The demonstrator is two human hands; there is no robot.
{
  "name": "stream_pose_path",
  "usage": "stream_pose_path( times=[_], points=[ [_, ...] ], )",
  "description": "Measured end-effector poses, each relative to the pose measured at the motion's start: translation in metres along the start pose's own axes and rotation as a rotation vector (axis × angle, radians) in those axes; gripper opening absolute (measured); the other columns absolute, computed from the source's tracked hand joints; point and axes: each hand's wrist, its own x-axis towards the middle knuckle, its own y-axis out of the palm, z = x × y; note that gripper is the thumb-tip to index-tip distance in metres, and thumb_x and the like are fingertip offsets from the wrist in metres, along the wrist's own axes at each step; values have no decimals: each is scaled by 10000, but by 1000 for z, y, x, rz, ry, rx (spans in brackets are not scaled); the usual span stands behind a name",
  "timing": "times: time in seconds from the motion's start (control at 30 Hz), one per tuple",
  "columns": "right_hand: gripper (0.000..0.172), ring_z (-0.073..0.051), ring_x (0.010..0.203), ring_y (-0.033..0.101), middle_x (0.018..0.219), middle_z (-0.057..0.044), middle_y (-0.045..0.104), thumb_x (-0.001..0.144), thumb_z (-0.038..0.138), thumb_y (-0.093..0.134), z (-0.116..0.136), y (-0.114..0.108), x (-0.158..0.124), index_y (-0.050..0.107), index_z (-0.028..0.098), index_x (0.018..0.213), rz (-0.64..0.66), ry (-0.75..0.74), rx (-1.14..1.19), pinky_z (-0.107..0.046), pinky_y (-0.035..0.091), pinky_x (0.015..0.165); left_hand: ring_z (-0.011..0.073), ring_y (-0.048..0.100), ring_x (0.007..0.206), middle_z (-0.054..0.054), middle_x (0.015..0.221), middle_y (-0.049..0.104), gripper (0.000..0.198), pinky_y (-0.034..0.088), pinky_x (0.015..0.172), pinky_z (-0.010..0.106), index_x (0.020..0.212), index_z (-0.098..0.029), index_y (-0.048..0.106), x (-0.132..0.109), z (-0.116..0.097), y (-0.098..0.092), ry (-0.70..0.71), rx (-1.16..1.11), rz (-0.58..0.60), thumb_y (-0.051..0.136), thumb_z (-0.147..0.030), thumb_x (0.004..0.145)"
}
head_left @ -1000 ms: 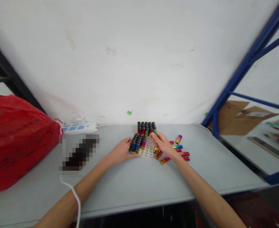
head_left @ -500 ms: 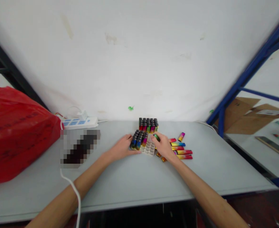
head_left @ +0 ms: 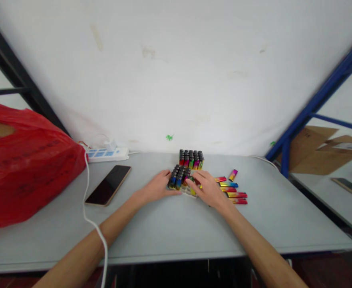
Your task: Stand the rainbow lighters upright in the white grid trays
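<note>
A pale tray point(head_left: 190, 194) with round slots stands on the table, its left part filled with upright black-topped, shiny coloured lighters point(head_left: 178, 182). My left hand point(head_left: 159, 186) grips the tray's left side, thumb along the front edge. Over the right part of the tray, my right hand point(head_left: 205, 186) has its fingers closed on a yellow-green lighter point(head_left: 193, 189), which is upright at the slots. Several loose coloured lighters point(head_left: 235, 195) lie to the right of that hand, partly hidden by it. Behind the tray stands another block of upright lighters point(head_left: 190, 160).
A phone point(head_left: 109, 186) lies at the left, near a white power strip point(head_left: 108, 154) and a white cable point(head_left: 87, 216). A red plastic bag point(head_left: 28, 168) fills the far left. One lighter point(head_left: 233, 175) lies apart at the right. Blue frame bars point(head_left: 295, 128) and cardboard point(head_left: 310, 150) are further right.
My right hand has lowered the lighter from a tilted position to upright in the tray. My left hand keeps its hold. The whole view has shifted slightly.
</note>
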Motion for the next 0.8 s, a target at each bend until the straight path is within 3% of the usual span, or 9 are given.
stream_pose_path(
  times=[0.13, 0.27, 0.37, 0.43, 0.57, 0.7, 0.8],
  points=[
    [451, -205, 636, 606, 709, -38, 659, 1106, 539, 471, 0, 5, -2, 591, 237, 794, -14, 110, 59, -328, 472, 668, 363, 655, 1203, 134, 1252, 715, 569, 517, 1106, 458, 1224, -168, 722, 0, 0, -1, 18, 5, 2, 840, -573, 843],
    [401, -214, 666, 664, 783, -52, 730, 1108, 541, 478, -3, 12, -2, 665, 230, 938, 34, 104, 70, -314, 475, 656, 358, 668, 1182, 130, 1232, 719, 567, 532, 1090, 449, 1197, -195, 729, 0, 2, 0, 7, -11, -6, 851, -599, 818],
    [374, -231, 730, 706, 876, -85, 771, 1126, 508, 454, -6, 14, -2, 678, 209, 1101, 96, 58, -10, -311, 478, 666, 351, 668, 1179, 123, 1220, 720, 557, 533, 1087, 442, 1179, -211, 729, -1, 3, 2, 6, -18, -15, 852, -610, 810],
    [389, -244, 767, 724, 912, -115, 782, 1132, 499, 445, -6, 13, -2, 681, 190, 1110, 128, 27, -93, -312, 476, 671, 351, 669, 1170, 124, 1214, 719, 565, 536, 1078, 444, 1170, -212, 730, 0, 3, 2, 4, -19, -21, 846, -628, 807],
    [422, -242, 707, 718, 832, -114, 781, 1115, 535, 478, 0, 10, 1, 716, 192, 1055, 176, 57, -249, -298, 435, 616, 342, 673, 1138, 112, 1202, 722, 564, 547, 1057, 453, 1171, -234, 731, 0, 4, 3, 8, -21, -31, 822, -663, 816],
    [493, -211, 621, 676, 680, -81, 733, 1057, 613, 560, 6, 13, 2, 725, 228, 797, 171, 195, -333, -285, 376, 575, 341, 668, 1146, 120, 1220, 720, 553, 536, 1073, 454, 1174, -208, 731, 0, 5, 3, 24, -38, -24, 830, -627, 827],
    [529, -188, 573, 629, 631, -58, 698, 1059, 610, 557, 8, 14, 1, 697, 234, 715, 150, 184, -296, -285, 362, 564, 348, 665, 1157, 131, 1236, 713, 537, 528, 1082, 458, 1173, -186, 726, 1, 4, 3, 26, -38, -20, 825, -595, 840]
  ],
)
